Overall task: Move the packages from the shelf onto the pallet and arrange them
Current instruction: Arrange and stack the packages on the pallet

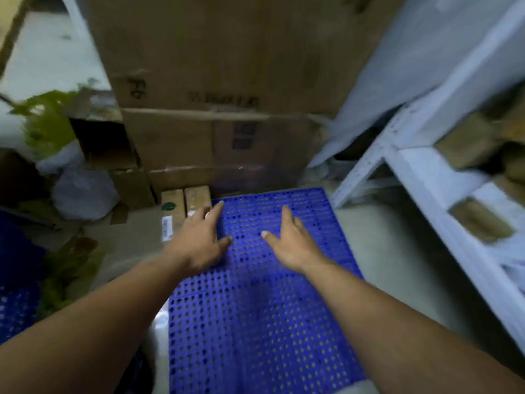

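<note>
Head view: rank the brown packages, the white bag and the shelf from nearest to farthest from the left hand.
1. Brown packages, right by the left hand, at the far-left corner of the pallet.
2. White bag, on the floor farther left.
3. Shelf, far right, beyond the right hand.

We are in a stockroom or small warehouse: tall, scuffed cardboard cartons [227,66] are stacked at the back, and a blue perforated plastic pallet [270,322] lies on the bare concrete floor [383,237] in front of them. At our right we see a white steel shelving rack [426,172] loaded with brown wrapped packages [468,140]. At our left, filled plastic bags [82,191] slump beside more cartons.
</note>
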